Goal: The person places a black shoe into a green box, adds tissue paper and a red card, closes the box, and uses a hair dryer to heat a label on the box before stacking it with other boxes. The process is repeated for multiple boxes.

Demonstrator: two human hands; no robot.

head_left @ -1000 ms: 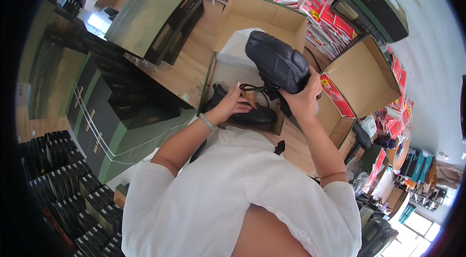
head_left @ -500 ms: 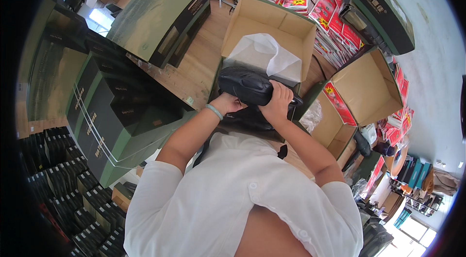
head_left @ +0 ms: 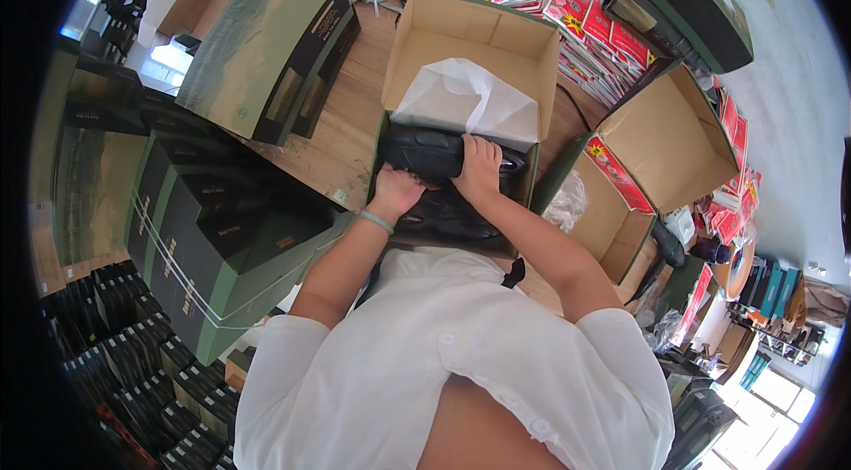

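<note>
A black shoe (head_left: 427,149) lies on its side across the far part of an open shoebox (head_left: 529,182). My right hand (head_left: 480,170) grips its right end, fingers over the top. At its near left edge, my left hand (head_left: 398,190) is closed with the fingertips partly tucked under the shoe, so part of its grip is hidden. A second black shoe (head_left: 448,215) rests in the near part of the box, just below my hands. White tissue paper (head_left: 470,97) is folded back against the raised brown lid (head_left: 461,31).
To the right stands another open box (head_left: 612,231) holding crumpled clear plastic (head_left: 565,202). Stacks of red printed packets (head_left: 576,4) lie behind. Green-black shoeboxes (head_left: 266,53) stand at the left, some tied with string. A closed dark box (head_left: 678,4) sits at the back right.
The black shoe has gone down into the far part of the box, with both hands moving along with it. The whole view has shifted slightly.
</note>
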